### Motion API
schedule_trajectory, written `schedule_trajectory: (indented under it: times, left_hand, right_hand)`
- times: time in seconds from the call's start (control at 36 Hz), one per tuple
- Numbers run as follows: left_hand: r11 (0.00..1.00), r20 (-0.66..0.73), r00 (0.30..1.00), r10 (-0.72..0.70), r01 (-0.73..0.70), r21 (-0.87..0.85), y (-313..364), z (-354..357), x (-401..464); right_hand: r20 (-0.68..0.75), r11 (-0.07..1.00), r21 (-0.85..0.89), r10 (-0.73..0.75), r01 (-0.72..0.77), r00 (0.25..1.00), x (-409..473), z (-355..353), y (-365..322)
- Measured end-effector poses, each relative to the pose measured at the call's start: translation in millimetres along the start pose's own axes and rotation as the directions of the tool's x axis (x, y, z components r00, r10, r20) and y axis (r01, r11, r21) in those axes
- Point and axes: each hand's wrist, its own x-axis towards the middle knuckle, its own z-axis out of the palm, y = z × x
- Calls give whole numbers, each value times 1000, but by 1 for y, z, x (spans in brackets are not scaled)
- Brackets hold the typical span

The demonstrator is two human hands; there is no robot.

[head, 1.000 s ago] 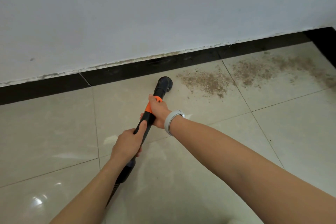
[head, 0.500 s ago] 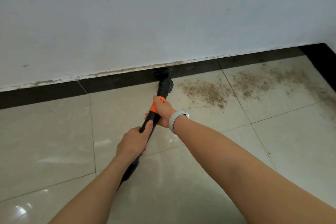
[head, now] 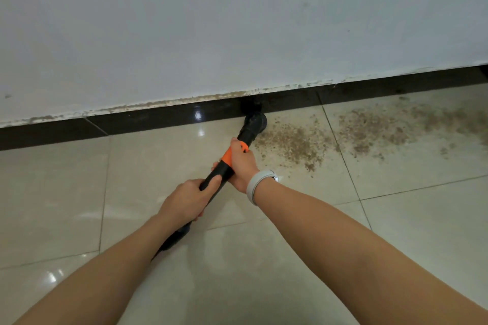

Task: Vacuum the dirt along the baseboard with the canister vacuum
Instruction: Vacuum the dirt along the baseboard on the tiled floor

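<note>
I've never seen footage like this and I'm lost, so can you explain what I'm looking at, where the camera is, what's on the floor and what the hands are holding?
There is no machine here. A person wears the camera on their head, so it looks forward and down along both arms. The left hand and the right hand, which wears a pale wristband, both grip a black and orange vacuum wand. Its round nozzle sits at the foot of the black baseboard under a white wall. Brown dirt lies scattered on the beige tile floor, to the right of the nozzle. The canister is out of view.
</note>
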Motion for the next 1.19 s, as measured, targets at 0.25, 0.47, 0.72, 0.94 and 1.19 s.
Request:
schedule_trajectory:
  times: [0.25, 0.47, 0.72, 0.94, 1.19]
  left_hand:
    - [993, -46, 998, -39, 44, 106, 36, 17, -8]
    - [996, -7, 1000, -29, 29, 89, 65, 32, -3]
    - [994, 70, 996, 49, -55, 98, 109, 59, 20]
    - [989, 103, 989, 102, -111, 93, 131, 79, 39]
    - [988, 165, 979, 120, -134, 78, 147, 86, 40]
  right_hand:
    - [43, 999, 20, 35, -36, 998, 1, -25, -22]
    - [40, 999, -19, 44, -44, 998, 2, -52, -45]
    - [-58, 999, 0, -48, 48, 997, 16, -97, -78]
    - [-136, 996, -12, -86, 85, 987, 18, -124, -100]
    - [-135, 999, -14, -50, 49, 990, 10, -137, -113]
